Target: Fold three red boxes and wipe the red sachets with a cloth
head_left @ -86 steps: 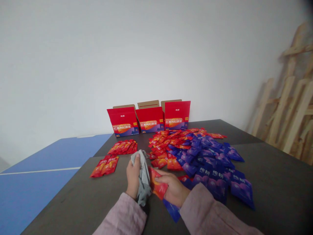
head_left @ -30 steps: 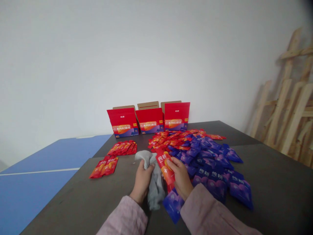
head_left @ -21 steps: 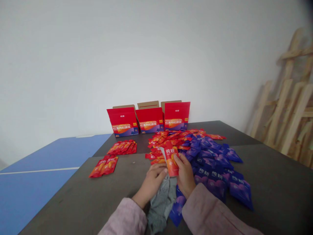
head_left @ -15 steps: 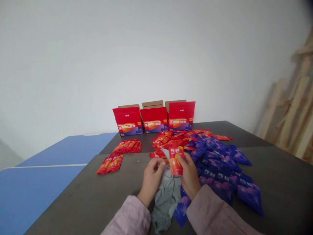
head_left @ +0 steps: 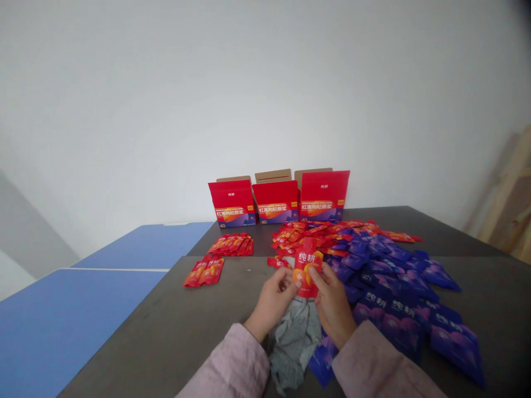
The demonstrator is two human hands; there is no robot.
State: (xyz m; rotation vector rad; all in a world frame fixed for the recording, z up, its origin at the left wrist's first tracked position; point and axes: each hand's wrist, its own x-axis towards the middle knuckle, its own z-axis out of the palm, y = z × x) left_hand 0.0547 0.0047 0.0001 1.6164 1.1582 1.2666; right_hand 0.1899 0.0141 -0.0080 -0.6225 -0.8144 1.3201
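**Left hand:** fingers curled, tips at the left edge of the sachet; whether they grip it or only touch it cannot be told. Pink sleeve.

**Right hand:** closed in a pinch on the right side of the sachet, holding it up. Matching sleeve.

**Red sachet:** one, upright between the hands, above the table, printed with large white characters. Judged light, thin and flexible, with a glossy film that may be slippery; the flat side edges look like the surest hold.

**Grey cloth:** soft, crumpled, directly beneath the hands, lying partly over a blue sachet.

**Loose sachets:** a large heap of blue sachets to the right of the hands, with a heap of red sachets beyond; these lie nearest the hands' right side and front.

**Small groups:** a neat overlapping row of red sachets and a pair of red sachets, left of the heap.

**Boxes:** three red cartons, flaps open, standing in a line at the far edge of the dark table.

**Beyond:** a blue table to the left.
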